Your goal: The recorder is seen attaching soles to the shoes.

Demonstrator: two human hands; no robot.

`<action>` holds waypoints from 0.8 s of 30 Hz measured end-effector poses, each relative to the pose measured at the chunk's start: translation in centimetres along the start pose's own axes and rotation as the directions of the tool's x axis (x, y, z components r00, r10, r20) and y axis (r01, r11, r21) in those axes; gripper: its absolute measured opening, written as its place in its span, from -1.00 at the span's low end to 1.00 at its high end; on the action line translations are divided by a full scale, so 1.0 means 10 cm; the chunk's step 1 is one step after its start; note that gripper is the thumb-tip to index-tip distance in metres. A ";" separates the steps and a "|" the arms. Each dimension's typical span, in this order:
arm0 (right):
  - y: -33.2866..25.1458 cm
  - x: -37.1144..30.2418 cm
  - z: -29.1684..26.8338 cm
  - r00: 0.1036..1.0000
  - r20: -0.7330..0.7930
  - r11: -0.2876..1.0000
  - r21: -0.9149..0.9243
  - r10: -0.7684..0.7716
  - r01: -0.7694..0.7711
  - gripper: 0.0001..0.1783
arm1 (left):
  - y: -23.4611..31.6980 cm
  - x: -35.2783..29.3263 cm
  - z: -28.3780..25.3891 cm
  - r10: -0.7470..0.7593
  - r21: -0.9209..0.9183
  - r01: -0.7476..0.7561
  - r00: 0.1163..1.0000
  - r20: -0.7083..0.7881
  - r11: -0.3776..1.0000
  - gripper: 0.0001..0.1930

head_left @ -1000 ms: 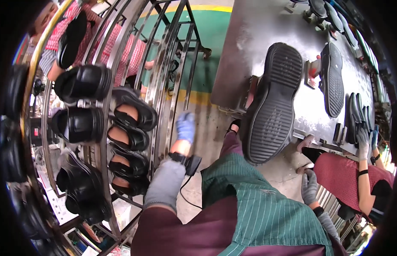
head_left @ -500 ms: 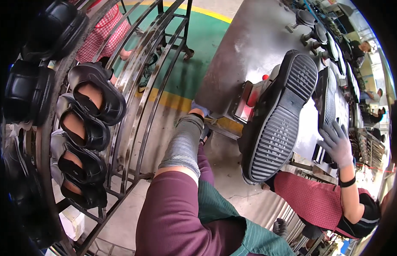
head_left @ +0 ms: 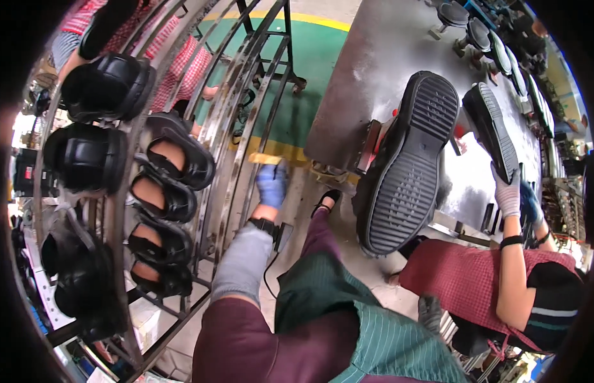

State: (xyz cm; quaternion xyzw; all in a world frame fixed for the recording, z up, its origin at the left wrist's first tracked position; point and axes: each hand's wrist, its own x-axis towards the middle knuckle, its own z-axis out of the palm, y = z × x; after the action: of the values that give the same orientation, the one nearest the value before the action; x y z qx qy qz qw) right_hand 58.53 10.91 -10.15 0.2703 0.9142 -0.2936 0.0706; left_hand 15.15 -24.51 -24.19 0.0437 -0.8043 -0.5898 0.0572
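My left hand (head_left: 271, 185), in a blue glove, is closed around a short yellowish bar-shaped piece (head_left: 264, 158) whose kind I cannot make out. It is between the shoe rack and the table corner, touching neither. A black band with a cable circles the wrist, above a grey sleeve cover. Large in front of me, a black shoe (head_left: 408, 169) is turned sole up, apart from my left hand; what bears it is hidden. My right hand does not show.
Black shoes (head_left: 172, 191) hang on the metal rack (head_left: 233, 96) at left, with people in red checks behind it. A metal-topped table (head_left: 367, 70) extends away at right, bearing shoes sole up (head_left: 479, 35). A co-worker (head_left: 475, 287) holds another black shoe (head_left: 491, 127) there.
My left hand has moved left, away from the table corner toward the rack, and the yellowish piece now shows in it. The co-worker's hands are now at the far shoe.
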 end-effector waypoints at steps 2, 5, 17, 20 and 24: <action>-0.37 0.26 -0.13 0.990 0.002 0.988 0.065 -0.142 0.142 -0.72 | 0.85 -0.22 -0.31 0.032 -0.174 -0.057 0.990 -0.140 0.983 -0.77; -1.45 0.85 -0.53 0.692 -0.083 0.694 -0.163 -0.718 0.701 -0.62 | 1.89 -0.54 -0.81 0.140 -0.297 -0.192 0.972 -0.186 0.936 -0.75; -2.88 1.88 -1.50 0.937 0.169 0.308 0.949 -0.305 -0.071 -0.67 | 3.34 -0.52 0.24 -0.042 -0.708 0.460 0.852 0.521 0.536 -0.71; -2.98 2.43 -1.68 0.947 -0.319 0.108 0.941 -0.044 0.322 -0.61 | 3.49 -0.22 0.57 0.123 -0.500 0.376 0.691 0.712 0.780 -0.75; -2.65 3.42 -2.18 0.335 -0.859 0.746 -0.079 -0.388 0.662 -0.64 | 3.36 0.79 1.05 0.446 -0.304 -0.335 0.765 0.464 0.892 -0.61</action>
State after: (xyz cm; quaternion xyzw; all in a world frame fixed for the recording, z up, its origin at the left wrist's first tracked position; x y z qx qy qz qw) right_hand 16.06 20.88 11.08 0.0688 0.8147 -0.2622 -0.5125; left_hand 5.77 -5.53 5.08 -0.2932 -0.7157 -0.6328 -0.0372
